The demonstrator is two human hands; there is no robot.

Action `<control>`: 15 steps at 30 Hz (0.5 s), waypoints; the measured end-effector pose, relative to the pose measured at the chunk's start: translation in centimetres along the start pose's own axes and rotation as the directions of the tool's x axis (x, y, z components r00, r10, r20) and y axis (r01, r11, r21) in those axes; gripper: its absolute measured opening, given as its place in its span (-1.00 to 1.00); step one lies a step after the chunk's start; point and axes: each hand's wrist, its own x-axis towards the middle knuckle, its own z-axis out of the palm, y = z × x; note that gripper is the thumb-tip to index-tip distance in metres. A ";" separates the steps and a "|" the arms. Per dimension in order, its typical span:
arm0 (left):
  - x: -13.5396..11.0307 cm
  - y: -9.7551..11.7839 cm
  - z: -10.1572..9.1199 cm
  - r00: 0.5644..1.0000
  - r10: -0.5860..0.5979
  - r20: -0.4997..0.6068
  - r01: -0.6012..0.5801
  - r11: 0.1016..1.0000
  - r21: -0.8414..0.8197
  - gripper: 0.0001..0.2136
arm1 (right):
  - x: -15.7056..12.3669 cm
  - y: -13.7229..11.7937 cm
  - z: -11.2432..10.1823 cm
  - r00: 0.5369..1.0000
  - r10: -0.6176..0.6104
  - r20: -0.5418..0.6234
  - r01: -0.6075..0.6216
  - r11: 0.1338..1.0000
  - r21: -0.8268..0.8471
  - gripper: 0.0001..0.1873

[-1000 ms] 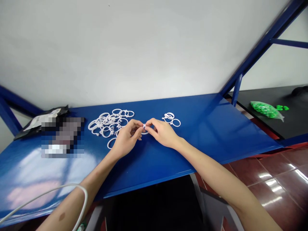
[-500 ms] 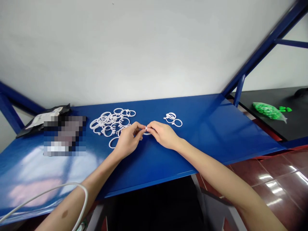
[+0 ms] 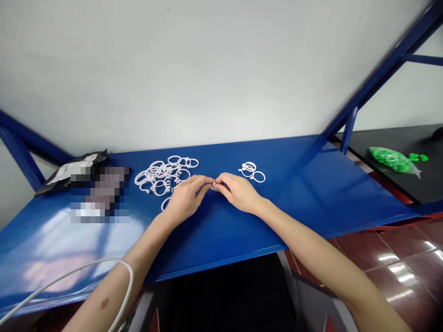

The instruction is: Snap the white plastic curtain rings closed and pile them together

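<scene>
Over the middle of the blue table, my left hand and my right hand meet fingertip to fingertip. Both pinch a white plastic ring, mostly hidden behind the fingers. A heap of similar white rings, with small knobs and toothed ends, lies beyond and left of my left hand. One loose ring is partly covered by that hand. Several more white rings sit together to the right, past my right hand.
At the left lie a black package with a white label and a blurred-out flat item. A white cable crosses my left forearm. Blue frame bars stand at the right; beyond, a bag of green pieces rests on a black surface.
The whole view has shifted slightly. My fingertips have closed further around the ring, and less of it shows. The left fingers now reach straighter towards the right hand.
</scene>
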 end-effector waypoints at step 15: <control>-0.8 -5.8 -3.5 0.988 -0.154 -0.017 0.137 0.816 0.562 -0.72 | 0.2 2.5 -3.8 0.879 0.374 -0.295 -0.470 0.777 -0.418 -0.70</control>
